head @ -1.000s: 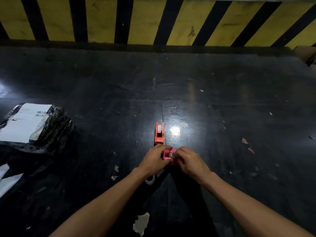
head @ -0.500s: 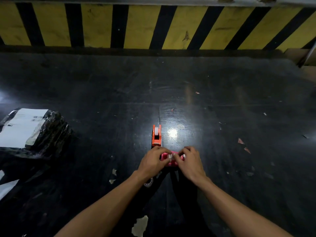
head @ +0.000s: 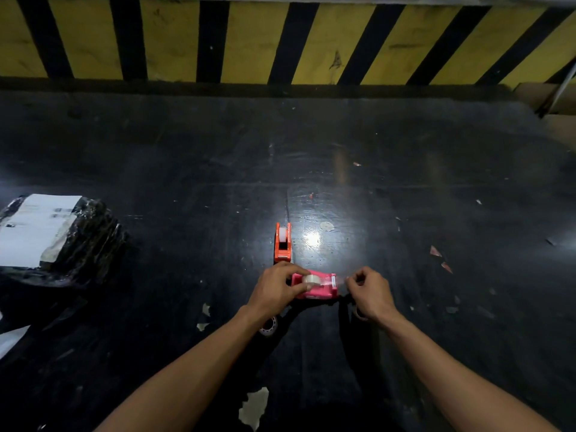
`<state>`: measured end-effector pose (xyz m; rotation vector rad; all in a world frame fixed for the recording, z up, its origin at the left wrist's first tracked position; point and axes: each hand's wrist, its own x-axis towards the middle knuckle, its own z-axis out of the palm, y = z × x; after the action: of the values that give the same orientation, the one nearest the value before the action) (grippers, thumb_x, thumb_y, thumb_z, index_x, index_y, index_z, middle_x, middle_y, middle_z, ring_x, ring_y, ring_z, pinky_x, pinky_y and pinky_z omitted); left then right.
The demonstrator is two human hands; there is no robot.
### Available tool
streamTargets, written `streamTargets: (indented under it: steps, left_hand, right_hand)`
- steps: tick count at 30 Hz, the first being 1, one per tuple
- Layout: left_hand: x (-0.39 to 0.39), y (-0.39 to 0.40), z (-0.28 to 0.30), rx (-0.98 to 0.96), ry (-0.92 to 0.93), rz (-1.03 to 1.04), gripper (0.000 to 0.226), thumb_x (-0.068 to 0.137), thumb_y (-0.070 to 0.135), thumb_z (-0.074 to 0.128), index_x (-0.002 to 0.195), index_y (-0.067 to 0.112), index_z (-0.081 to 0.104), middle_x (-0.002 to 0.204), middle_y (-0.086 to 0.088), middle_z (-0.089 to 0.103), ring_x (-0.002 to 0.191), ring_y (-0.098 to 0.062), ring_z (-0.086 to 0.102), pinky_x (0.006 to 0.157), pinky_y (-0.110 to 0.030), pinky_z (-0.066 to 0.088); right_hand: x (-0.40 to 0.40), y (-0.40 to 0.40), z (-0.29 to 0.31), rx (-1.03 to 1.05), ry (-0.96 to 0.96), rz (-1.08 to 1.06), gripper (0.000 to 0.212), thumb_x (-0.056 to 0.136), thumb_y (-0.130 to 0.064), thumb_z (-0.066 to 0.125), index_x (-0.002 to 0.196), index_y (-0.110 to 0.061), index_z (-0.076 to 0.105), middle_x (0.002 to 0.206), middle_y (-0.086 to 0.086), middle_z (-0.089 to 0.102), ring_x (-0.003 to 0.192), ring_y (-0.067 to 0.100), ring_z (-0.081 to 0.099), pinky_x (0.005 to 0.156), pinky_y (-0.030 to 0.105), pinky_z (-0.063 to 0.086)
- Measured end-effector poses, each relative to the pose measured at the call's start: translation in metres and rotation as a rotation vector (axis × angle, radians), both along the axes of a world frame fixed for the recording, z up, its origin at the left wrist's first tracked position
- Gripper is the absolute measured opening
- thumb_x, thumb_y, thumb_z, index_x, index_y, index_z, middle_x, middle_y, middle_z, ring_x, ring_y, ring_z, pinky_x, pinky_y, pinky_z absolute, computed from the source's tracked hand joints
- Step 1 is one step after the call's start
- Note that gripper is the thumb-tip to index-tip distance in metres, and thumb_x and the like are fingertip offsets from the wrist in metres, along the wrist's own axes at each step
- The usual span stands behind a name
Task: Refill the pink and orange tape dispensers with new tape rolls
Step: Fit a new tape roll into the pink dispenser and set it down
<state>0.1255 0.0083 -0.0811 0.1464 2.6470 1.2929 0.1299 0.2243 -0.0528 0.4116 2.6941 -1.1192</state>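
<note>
Risk first: tape strip could tear or fold onto itself if pulled crooked. Left hand [head: 274,289] pinches the pink dispenser [head: 318,288] with its roll on the dark floor [head: 187,213], steadying it; right hand [head: 369,291], fingertips pressed together, draws the tape end. Orange dispenser [head: 283,243] stands just beyond.

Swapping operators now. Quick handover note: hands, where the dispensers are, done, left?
Left hand: steadies the pink dispenser on the black table, fingers at its clear tape roll.
Right hand: pinched at the cutter end, apparently pulling the tape's free end; the strip is barely visible.
Orange dispenser: stands just beyond, roll already seated.
A tape roll or core lies under the left wrist.
Done: both hold rolls.
Left: seat the pink tape on its cutter.
</note>
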Motion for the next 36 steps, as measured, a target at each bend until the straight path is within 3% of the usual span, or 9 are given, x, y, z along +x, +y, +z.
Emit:
streamTargets:
  steps: [7, 13, 20, 23, 27, 32, 36]
  left_hand:
    - [0.001, 0.0, -0.002, 0.033, -0.011, 0.028, 0.034, 0.077, 0.037, 0.081, 0.109, 0.027, 0.076, 0.114, 0.004, 0.069, 0.1, -0.011, 0.065, 0.095, -0.038, 0.054]
    - [0.002, 0.001, -0.001, 0.048, -0.027, 0.05, 0.033, 0.077, 0.036, 0.082, 0.108, 0.027, 0.077, 0.114, 0.005, 0.07, 0.099, -0.009, 0.065, 0.094, -0.037, 0.054]
    - [0.002, 0.0, -0.001, 0.04, -0.031, 0.045, 0.033, 0.077, 0.036, 0.082, 0.108, 0.028, 0.077, 0.114, 0.006, 0.069, 0.099, -0.01, 0.065, 0.095, -0.037, 0.054]
    - [0.002, -0.001, -0.001, 0.038, -0.03, 0.046, 0.033, 0.077, 0.036, 0.082, 0.108, 0.028, 0.077, 0.114, 0.005, 0.07, 0.099, -0.01, 0.066, 0.095, -0.039, 0.054]
    - [0.004, 0.001, -0.002, 0.039, -0.019, 0.045, 0.034, 0.077, 0.038, 0.081, 0.109, 0.028, 0.076, 0.116, 0.005, 0.069, 0.102, -0.01, 0.065, 0.097, -0.04, 0.053]
    - [0.006, 0.001, -0.005, 0.044, -0.002, 0.063, 0.038, 0.078, 0.044, 0.079, 0.111, 0.028, 0.076, 0.122, 0.003, 0.069, 0.109, -0.012, 0.063, 0.1, -0.041, 0.051]
    - [0.007, 0.001, -0.008, 0.039, 0.003, 0.073, 0.037, 0.078, 0.046, 0.078, 0.111, 0.029, 0.076, 0.122, 0.004, 0.068, 0.111, -0.012, 0.063, 0.101, -0.043, 0.05]
  right_hand:
    - [-0.002, -0.002, 0.001, 0.002, 0.004, 0.004, 0.017, 0.085, -0.009, 0.062, 0.07, -0.012, 0.053, 0.066, 0.0, 0.059, 0.061, 0.015, 0.052, 0.05, 0.021, 0.035]
    - [0.0, -0.011, -0.008, 0.012, -0.066, 0.012, 0.017, 0.087, -0.015, 0.062, 0.073, -0.012, 0.053, 0.072, 0.003, 0.062, 0.07, 0.021, 0.057, 0.063, 0.027, 0.037]
    - [0.001, -0.014, -0.009, -0.048, -0.001, -0.007, 0.012, 0.085, -0.013, 0.063, 0.079, -0.017, 0.054, 0.067, -0.003, 0.059, 0.068, 0.021, 0.058, 0.057, 0.027, 0.04]
    - [0.002, -0.015, -0.012, 0.049, -0.005, 0.025, 0.009, 0.084, -0.019, 0.063, 0.085, -0.024, 0.069, 0.082, -0.003, 0.07, 0.085, 0.023, 0.066, 0.074, 0.031, 0.048]
    - [0.011, -0.018, -0.016, 0.212, 0.012, 0.058, 0.025, 0.09, -0.022, 0.054, 0.108, -0.025, 0.072, 0.11, 0.007, 0.068, 0.11, 0.031, 0.055, 0.091, 0.042, 0.042]
    - [0.034, -0.034, -0.022, 0.177, -0.06, 0.107, 0.06, 0.081, 0.001, 0.044, 0.136, -0.021, 0.052, 0.116, 0.014, 0.054, 0.112, 0.034, 0.043, 0.102, 0.043, 0.037]
    - [0.039, -0.033, -0.026, 0.082, -0.023, 0.1, 0.064, 0.078, 0.001, 0.046, 0.139, -0.019, 0.048, 0.113, 0.014, 0.052, 0.111, 0.035, 0.045, 0.105, 0.048, 0.037]
